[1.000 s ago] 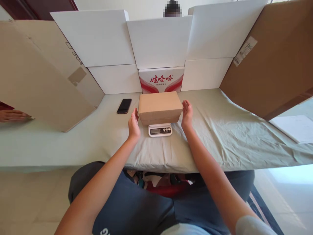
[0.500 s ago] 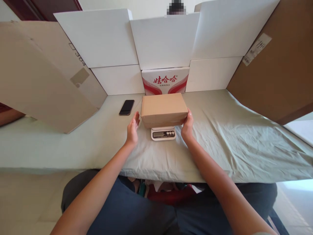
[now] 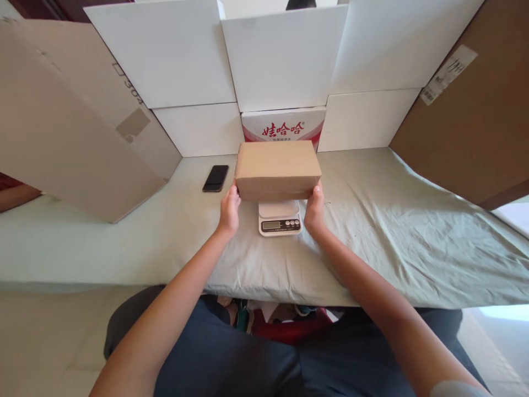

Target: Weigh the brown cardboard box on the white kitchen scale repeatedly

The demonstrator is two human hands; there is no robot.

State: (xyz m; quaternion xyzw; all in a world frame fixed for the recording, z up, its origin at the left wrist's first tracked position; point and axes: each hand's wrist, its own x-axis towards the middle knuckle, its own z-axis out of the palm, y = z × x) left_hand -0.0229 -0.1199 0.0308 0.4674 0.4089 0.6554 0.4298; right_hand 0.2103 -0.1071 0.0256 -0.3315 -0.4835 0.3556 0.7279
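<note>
Gripping the cardboard box [image 3: 278, 170] between both hands' fingers [image 3: 233, 194], clamped on its ends; scale [image 3: 280, 216] beneath.

1. We are now gripping the cardboard box [image 3: 278, 170] with both hands; a second ago our left hand [image 3: 229, 212] and right hand [image 3: 314, 211] were open and apart from it.
2. We are holding the box lifted clear of the scale [image 3: 280, 216], whose white platform is now showing.
</note>
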